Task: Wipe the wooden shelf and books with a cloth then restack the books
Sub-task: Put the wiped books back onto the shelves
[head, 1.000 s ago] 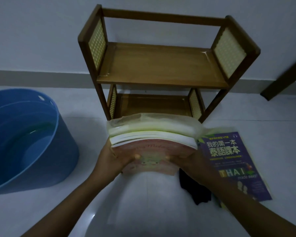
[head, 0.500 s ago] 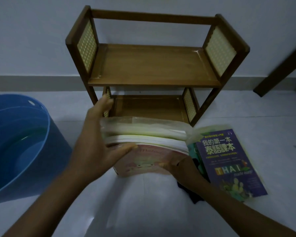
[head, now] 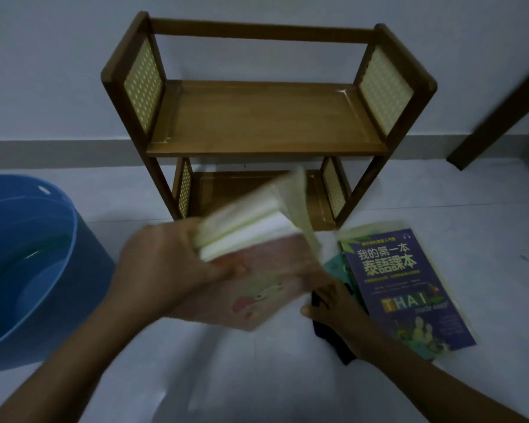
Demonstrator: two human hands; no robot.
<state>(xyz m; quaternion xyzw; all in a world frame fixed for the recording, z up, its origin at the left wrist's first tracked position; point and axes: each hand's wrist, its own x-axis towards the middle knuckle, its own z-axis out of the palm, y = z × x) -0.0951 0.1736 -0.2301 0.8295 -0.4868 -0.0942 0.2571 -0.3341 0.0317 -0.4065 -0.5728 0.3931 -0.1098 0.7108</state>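
The two-tier wooden shelf stands bare against the wall. My left hand grips a blurred stack of books, pink cover facing me, tilted up to the right in front of the lower tier. My right hand is off the stack, low on the floor, with its fingers curled around a dark cloth. A purple Thai language book lies flat on the floor to the right, partly over a teal book.
A big blue tub with water in it sits on the white floor at the left. A dark wooden leg slants down at the far right. The wall runs right behind the shelf.
My right hand has let go of the stack and dropped onto the dark cloth. My left hand now carries the stack alone and has tipped its right end upward.
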